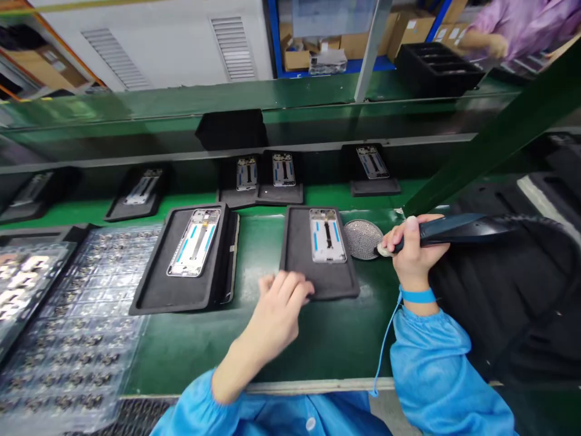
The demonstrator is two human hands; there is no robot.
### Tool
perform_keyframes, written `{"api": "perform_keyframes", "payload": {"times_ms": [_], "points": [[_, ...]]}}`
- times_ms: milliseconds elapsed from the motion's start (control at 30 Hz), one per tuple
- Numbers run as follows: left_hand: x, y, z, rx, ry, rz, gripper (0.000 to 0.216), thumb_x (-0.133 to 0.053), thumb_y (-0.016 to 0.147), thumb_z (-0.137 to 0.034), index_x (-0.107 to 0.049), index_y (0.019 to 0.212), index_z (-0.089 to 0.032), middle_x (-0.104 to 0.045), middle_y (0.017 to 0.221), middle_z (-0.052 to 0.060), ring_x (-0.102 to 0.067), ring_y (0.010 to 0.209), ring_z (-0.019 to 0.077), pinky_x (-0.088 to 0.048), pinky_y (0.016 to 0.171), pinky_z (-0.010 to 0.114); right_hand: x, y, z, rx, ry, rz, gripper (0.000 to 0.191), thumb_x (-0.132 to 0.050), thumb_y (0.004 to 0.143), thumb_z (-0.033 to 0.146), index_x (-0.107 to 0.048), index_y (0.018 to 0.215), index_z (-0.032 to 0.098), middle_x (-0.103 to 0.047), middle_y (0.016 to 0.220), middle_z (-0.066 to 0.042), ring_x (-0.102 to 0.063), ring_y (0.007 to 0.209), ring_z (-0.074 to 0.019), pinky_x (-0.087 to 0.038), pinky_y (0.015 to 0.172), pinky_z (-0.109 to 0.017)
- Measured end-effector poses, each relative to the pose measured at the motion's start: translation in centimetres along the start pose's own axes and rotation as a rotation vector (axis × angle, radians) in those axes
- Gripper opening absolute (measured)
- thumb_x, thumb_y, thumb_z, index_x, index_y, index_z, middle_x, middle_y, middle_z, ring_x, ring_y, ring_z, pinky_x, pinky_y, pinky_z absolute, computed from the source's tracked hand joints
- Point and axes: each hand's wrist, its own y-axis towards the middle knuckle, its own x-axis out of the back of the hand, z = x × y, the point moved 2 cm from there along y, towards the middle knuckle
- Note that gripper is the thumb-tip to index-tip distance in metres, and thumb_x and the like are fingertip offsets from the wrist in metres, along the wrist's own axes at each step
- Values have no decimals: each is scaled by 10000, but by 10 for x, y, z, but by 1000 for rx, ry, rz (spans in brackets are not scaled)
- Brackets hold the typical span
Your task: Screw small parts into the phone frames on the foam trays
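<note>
In front of me a black foam tray (299,242) holds a silver phone frame (321,236) with blue strips and a dark ribbon down its middle. My left hand (281,303) has its fingers curled over the tray's near left corner. My right hand (417,248) is wrapped round a dark corded hand tool (454,230), thumb on top; a pale tip shows at its left end. That tip is beside a round silver studded disc (361,233), right of the tray. Further left, a stack of black trays (158,266) bears another phone frame (194,242).
Clear plastic sheets of small parts (91,315) cover the left of the bench. Behind, a green conveyor (186,197) carries several black trays with phone frames. A green post (481,139) slants at the right. Across the line, a person in a purple sleeve (521,30) works.
</note>
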Motion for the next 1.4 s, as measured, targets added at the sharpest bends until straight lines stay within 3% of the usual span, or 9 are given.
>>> {"api": "perform_keyframes", "payload": {"times_ms": [100, 200, 300, 433, 533, 633, 900, 1100, 1400], "points": [[1, -63, -15, -36, -45, 41, 456, -668, 1140, 8, -896, 1385, -302, -915, 1261, 80, -792, 1060, 294, -595, 1002, 476, 1, 1, -4, 17, -27, 27, 647, -1083, 1005, 718, -578, 1072, 319, -583, 629, 148, -527, 410, -145, -531, 457, -308], [14, -78, -18, -84, -131, 151, 372, -825, 1159, -103, -887, 1447, -331, -926, 1357, 65, -840, 1158, 302, -653, 1087, 493, 2, 1, -6, 15, -46, 51, 640, -1078, 1012, 714, -580, 1085, 319, -599, 631, 150, -530, 417, -139, -538, 466, -292], [26, -38, -3, -103, -207, 193, 351, -833, 1237, -275, -850, 1586, -305, -895, 1532, 109, -848, 1371, 328, -699, 1187, 501, 5, 1, -4, 6, -61, 55, 658, -1086, 1003, 723, -580, 1092, 314, -613, 636, 149, -550, 432, -138, -562, 484, -286], [22, 75, 41, 140, -143, 114, 403, -673, 1303, -321, -827, 1669, -250, -798, 1774, 186, -762, 1637, 392, -669, 1354, 600, 7, 2, 1, 20, -53, 63, 655, -1104, 995, 703, -590, 1080, 306, -628, 652, 138, -551, 442, -133, -570, 488, -289], [6, 160, 78, 401, -57, -21, 546, -580, 1294, -226, -723, 1819, -176, -624, 1990, 255, -559, 1885, 416, -512, 1530, 658, 8, 3, 2, 35, -43, 67, 647, -1102, 1001, 697, -595, 1070, 302, -626, 647, 136, -551, 438, -131, -570, 488, -286], [-13, 212, 106, 549, 21, -34, 649, -535, 1306, -256, -609, 1937, -125, -473, 2103, 268, -374, 2011, 443, -283, 1644, 718, 7, 2, 1, 31, -43, 70, 654, -1104, 996, 704, -592, 1071, 303, -609, 636, 144, -552, 431, -131, -569, 488, -282], [-44, 227, 124, 409, 24, 27, 614, -482, 1332, -416, -772, 1822, -188, -553, 2073, 198, -445, 1988, 442, -267, 1665, 735, 5, 1, -3, 39, -75, 76, 622, -1075, 1023, 725, -603, 1064, 323, -590, 647, 133, -535, 435, -150, -545, 457, -311], [-53, 209, 144, 463, -27, -88, 713, -714, 1258, -475, -680, 1910, -188, -410, 2144, 222, -183, 2067, 543, -116, 1660, 879, 7, 1, -7, 60, -93, 89, 590, -1062, 1042, 709, -613, 1073, 328, -580, 643, 134, -525, 433, -159, -541, 459, -323], [-58, 248, 164, 281, -180, 6, 600, -586, 1170, -27, -888, 1657, -204, -738, 1926, 167, -615, 1892, 372, -331, 1664, 732, 12, 3, -10, 57, -88, 133, 588, -1054, 1061, 690, -595, 1051, 323, -606, 632, 128, -533, 440, -159, -533, 472, -307]]}}
